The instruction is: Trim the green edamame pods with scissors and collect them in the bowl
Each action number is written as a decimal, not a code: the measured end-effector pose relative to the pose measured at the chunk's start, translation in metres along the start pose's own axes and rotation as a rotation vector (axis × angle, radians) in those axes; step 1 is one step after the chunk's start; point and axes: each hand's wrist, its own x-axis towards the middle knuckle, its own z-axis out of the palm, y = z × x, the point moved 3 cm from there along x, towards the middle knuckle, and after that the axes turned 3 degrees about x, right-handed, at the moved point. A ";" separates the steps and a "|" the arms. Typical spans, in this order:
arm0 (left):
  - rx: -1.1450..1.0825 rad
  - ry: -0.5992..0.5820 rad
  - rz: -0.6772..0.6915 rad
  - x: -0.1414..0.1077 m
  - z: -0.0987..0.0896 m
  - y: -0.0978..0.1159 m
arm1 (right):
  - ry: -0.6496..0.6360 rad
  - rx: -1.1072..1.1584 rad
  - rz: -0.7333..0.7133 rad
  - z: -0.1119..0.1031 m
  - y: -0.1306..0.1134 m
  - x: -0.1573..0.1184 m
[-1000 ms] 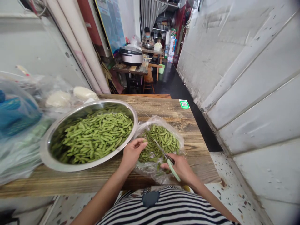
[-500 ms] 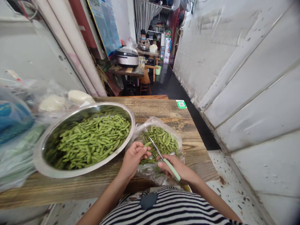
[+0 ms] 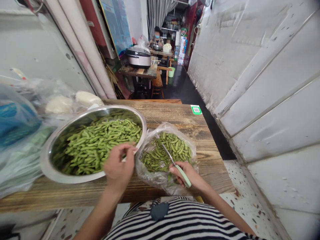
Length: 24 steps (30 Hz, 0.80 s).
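Observation:
A wide stainless steel bowl (image 3: 95,179) stands on the wooden table (image 3: 172,121), heaped with trimmed green soybean pods (image 3: 100,143). My left hand (image 3: 118,165) is pinched over the bowl's right rim, and a small pale piece, probably a pod, shows between its fingers. To the right, a clear plastic bag (image 3: 165,153) lies open around more pods. My right hand (image 3: 186,173) rests at the bag's near edge. It grips scissors (image 3: 178,168) with a pale green handle, their blades pointing up and left over the pods.
Plastic bags (image 3: 17,140) with blue and white contents crowd the table's left side. A white wall (image 3: 262,83) runs along the right. Farther back stand a rice cooker (image 3: 138,56) on another table and a seated person (image 3: 157,38).
My left hand has moved left from over the bag to the bowl's rim. My right hand and the scissors have stayed nearly in place.

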 end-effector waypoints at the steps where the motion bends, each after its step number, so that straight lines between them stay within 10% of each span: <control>1: 0.146 0.077 0.123 0.010 -0.010 0.003 | 0.006 0.001 0.015 -0.003 0.002 0.000; 5: 0.462 0.058 0.454 0.022 -0.008 0.008 | 0.030 -0.003 0.041 -0.012 0.011 0.000; 9: 0.401 -0.531 0.709 -0.014 0.049 -0.008 | 0.050 -0.004 0.043 -0.016 0.015 -0.002; 12: 0.545 -0.784 0.626 -0.029 0.083 -0.027 | 0.041 -0.008 0.068 -0.016 0.015 -0.005; 16: 0.659 -0.817 0.508 -0.022 0.093 -0.038 | 0.013 -0.023 0.085 -0.015 0.018 -0.008; 24: -0.063 -0.663 -0.022 -0.024 0.076 -0.037 | -0.009 -0.273 -0.081 -0.014 0.015 -0.006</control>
